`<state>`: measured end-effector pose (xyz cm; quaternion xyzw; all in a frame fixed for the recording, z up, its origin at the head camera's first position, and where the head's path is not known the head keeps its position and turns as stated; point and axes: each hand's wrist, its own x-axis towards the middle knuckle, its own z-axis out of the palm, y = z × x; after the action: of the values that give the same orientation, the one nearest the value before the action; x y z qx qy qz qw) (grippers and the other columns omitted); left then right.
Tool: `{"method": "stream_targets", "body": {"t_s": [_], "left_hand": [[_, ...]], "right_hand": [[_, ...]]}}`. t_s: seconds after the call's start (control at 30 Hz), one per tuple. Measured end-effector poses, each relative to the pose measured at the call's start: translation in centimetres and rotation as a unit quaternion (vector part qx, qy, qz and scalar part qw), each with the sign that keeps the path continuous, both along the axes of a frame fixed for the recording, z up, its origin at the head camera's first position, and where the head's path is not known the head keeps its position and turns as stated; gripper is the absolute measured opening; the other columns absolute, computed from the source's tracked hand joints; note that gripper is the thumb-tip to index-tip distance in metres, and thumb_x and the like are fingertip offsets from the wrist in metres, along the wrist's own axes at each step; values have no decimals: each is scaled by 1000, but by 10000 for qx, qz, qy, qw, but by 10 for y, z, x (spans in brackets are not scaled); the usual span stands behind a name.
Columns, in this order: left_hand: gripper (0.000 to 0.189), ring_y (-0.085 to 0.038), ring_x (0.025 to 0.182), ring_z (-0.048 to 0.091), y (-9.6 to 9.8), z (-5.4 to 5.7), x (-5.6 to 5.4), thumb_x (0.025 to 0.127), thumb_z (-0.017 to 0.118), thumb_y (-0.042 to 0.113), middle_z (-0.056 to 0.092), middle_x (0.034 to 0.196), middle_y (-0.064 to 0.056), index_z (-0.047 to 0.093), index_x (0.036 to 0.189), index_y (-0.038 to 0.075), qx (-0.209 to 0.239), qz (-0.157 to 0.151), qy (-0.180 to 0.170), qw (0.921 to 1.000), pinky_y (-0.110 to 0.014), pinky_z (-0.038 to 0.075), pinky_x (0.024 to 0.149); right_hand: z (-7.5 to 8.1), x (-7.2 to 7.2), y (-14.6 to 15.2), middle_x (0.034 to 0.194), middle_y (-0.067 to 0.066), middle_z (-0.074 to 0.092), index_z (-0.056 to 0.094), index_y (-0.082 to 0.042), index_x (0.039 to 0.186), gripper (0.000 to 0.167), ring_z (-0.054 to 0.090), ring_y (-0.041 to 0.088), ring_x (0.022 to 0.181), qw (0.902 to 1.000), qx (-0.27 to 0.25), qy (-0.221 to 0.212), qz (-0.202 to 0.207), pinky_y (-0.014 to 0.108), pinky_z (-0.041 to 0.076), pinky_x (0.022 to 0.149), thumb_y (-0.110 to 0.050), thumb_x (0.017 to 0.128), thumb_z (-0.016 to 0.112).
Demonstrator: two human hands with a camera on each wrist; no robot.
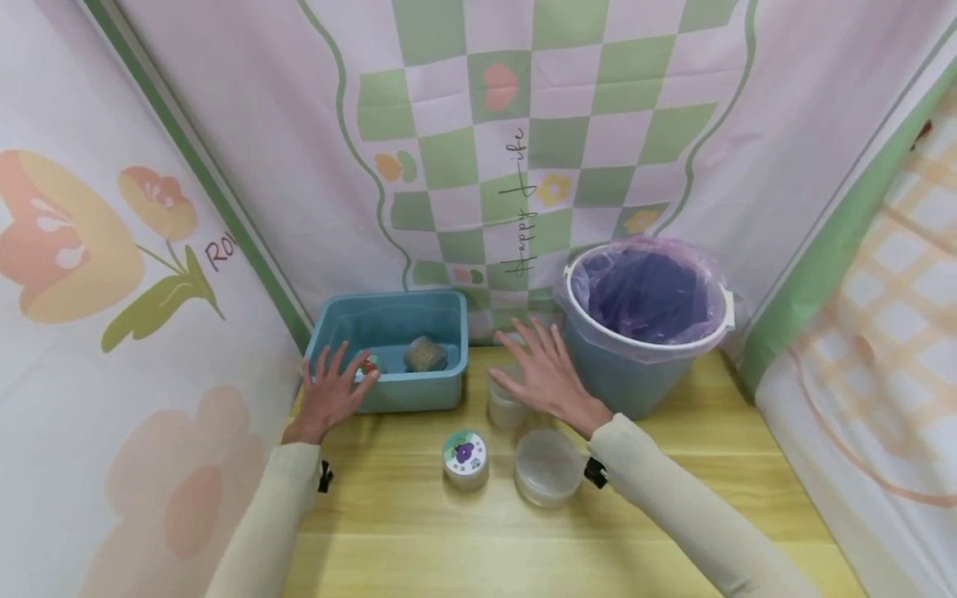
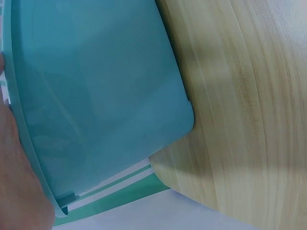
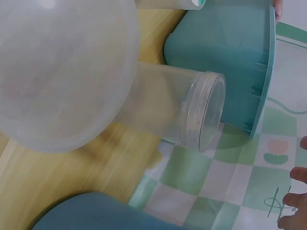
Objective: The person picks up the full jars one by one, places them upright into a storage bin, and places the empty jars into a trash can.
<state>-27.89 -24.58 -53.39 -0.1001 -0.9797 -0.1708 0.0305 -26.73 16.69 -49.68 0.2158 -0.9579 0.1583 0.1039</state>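
Observation:
My left hand (image 1: 329,397), fingers spread, hovers at the front left rim of a blue plastic basin (image 1: 419,395); whether it touches the rim I cannot tell. Inside the basin lie a brownish lump (image 1: 426,355) and a small red and green item (image 1: 370,364), partly hidden by the wall. My right hand (image 1: 552,378) is spread above a clear plastic jar (image 3: 168,103), covering part of it in the head view. Closer to me stand a round translucent tub (image 1: 548,467) and a small jar with a purple-flower label on its lid (image 1: 465,458). Neither hand holds anything.
At the back right stands a blue bin (image 1: 624,374) with a white rim and a purple liner bag (image 1: 650,291). Everything stands on a wood-grain table (image 1: 404,531). Printed curtains (image 1: 247,108) enclose the back and both sides.

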Motion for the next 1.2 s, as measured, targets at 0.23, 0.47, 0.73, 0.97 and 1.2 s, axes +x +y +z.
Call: {"method": "stream_targets", "body": {"t_s": [0.23,0.47,0.73,0.97,1.2], "left_hand": [[64,-53,165,13,6,0,2,113,48,56,22,180,-21,41,170,26,-49,-126,225,9997,-84,1,125],[66,-51,166,15,23,0,10,112,55,53,23,181,-18,41,170,26,-326,-378,540,9973,-84,6,126],[66,-52,165,20,44,-6,26,109,62,51,25,180,-21,45,168,28,-215,-746,808,9937,-85,11,125],[68,-53,164,21,62,-6,39,107,62,55,25,180,-20,43,169,32,-208,-966,799,9919,-82,13,127],[71,-51,166,19,80,-15,53,106,62,58,23,181,-17,41,169,33,-327,-1235,777,9888,-80,14,128]], "right_hand": [[2,5,12,181,16,25,44,-21,168,76,12,46,169,9999,38,-102,-16,66,2,135,-64,107,54],[7,15,22,180,16,27,41,-25,170,75,13,46,169,9999,110,-50,-3,66,3,136,-64,107,52],[18,27,35,178,18,32,45,-22,167,76,15,46,168,9999,149,33,-8,64,2,136,-64,105,57],[26,32,49,173,21,39,49,-14,164,77,23,47,166,9993,9,374,66,63,10,137,-59,103,63],[38,33,68,169,21,45,55,-11,159,70,30,47,163,9955,-330,878,154,65,22,133,-48,102,69]]}}
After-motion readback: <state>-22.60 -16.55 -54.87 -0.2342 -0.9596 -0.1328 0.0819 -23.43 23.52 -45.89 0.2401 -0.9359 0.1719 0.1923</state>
